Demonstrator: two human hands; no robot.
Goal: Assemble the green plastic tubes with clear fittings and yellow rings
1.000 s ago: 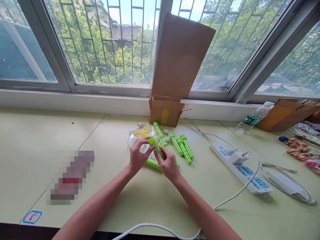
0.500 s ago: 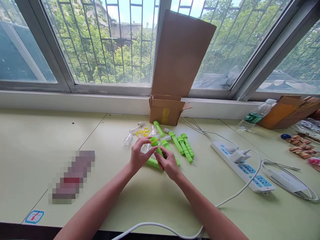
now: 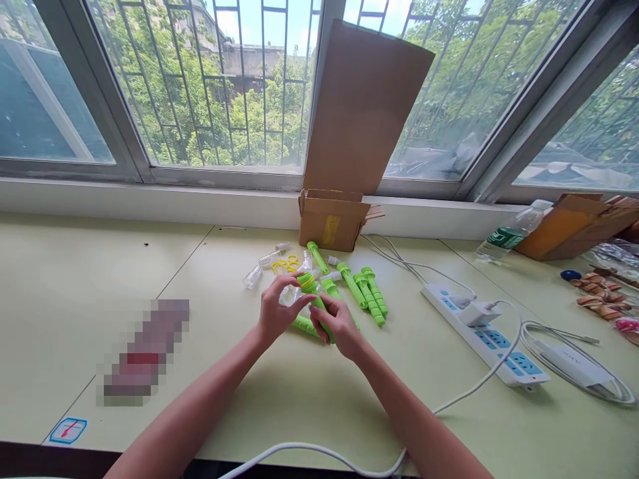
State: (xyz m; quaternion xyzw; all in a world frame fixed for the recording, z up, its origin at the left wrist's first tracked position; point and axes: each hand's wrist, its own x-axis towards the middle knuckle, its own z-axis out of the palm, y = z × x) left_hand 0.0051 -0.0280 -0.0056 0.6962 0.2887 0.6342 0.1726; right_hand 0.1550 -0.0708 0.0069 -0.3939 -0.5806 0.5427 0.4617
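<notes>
Both of my hands are on one green plastic tube (image 3: 308, 283), held tilted over the table with its wide threaded end up and to the left. A thin yellow ring seems to sit around that end. My left hand (image 3: 277, 307) pinches the tube near the threaded end between thumb and fingers. Lower down, my right hand (image 3: 340, 324) has its fingers wrapped round the shaft. Just beyond my hands lie several loose yellow rings (image 3: 291, 263) and several clear plastic caps (image 3: 252, 277). More green tubes (image 3: 369, 298) lie to the right, some partly hidden by my hands.
An upright cardboard box (image 3: 327, 223) with a tall flap stands against the window sill. On the right are a power strip (image 3: 492, 339), a coiled cable with a white adapter (image 3: 574, 362), and a water bottle (image 3: 512, 229). A white cable crosses the table's front edge.
The held tube has turned slightly, and its threaded end shows more clearly between my fingers. One clear cap on the left has shifted a little leftward. My hands have barely moved.
</notes>
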